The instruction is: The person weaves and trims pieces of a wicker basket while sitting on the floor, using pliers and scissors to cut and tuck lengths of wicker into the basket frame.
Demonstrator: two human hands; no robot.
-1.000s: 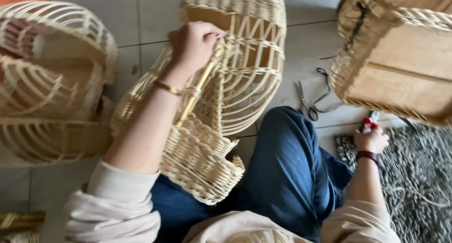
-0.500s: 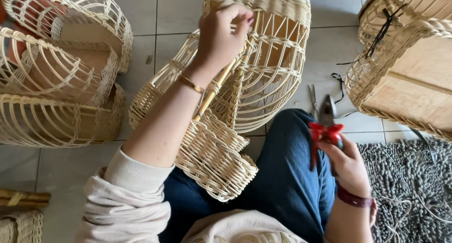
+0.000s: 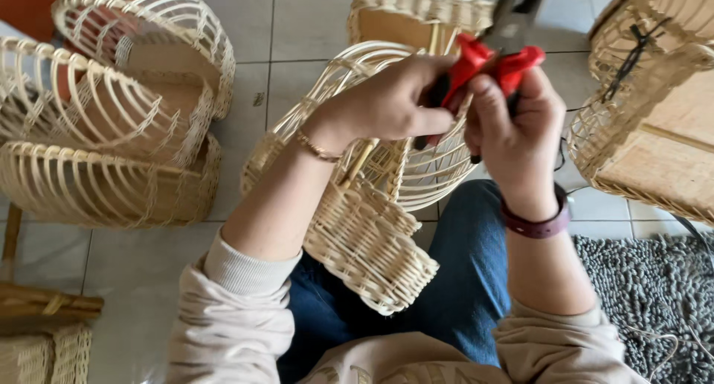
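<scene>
A pale woven rattan basket with open curved ribs rests on my lap, tilted away from me. My left hand sits on its upper ribs, fingers closed around a cane strand and touching the tool. My right hand is closed on red-handled cutting pliers, whose dark jaws point up and away over the basket's top. Both hands meet right above the ribs. The pliers' tip is blurred.
Several unfinished rattan frames are stacked on the tiled floor at left. Another wicker piece with a wooden panel stands at right, a further basket behind. A grey shaggy rug lies at lower right. Cane bundles sit lower left.
My right hand has risen from beside my knee, carrying the red pliers up to the basket's ribs, where it now meets my left hand. The left hand has shifted down a little on the ribs.
</scene>
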